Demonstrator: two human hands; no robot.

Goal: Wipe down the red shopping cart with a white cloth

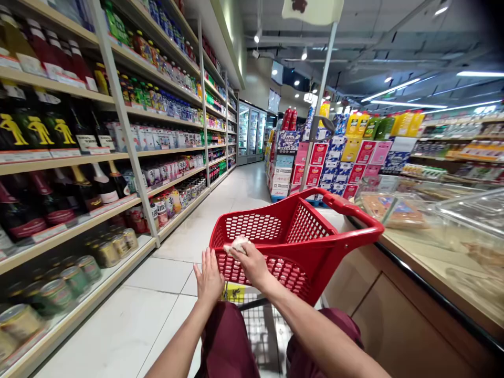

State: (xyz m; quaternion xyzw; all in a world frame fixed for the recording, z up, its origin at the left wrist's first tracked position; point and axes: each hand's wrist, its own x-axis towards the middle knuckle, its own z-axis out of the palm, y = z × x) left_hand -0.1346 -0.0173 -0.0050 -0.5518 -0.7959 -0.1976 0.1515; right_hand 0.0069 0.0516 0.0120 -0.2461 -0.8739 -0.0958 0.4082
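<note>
The red plastic shopping cart with a perforated basket (311, 245) sits right in front of the person's knees on the pale floor tiles (145, 320). Right hand (254, 266) has a crumpled white cloth or tissue (238, 243) bunched in curled fingers at the near rim; left hand (208, 281) is open, fingers out straight by the corner, gripping nothing, can't tell if it's touching. Imo a hard push could swing the cart into the brown-fronted counter (378, 315), since neither hand really grips it. Ragged cloth edges might also snag in the holes
</note>
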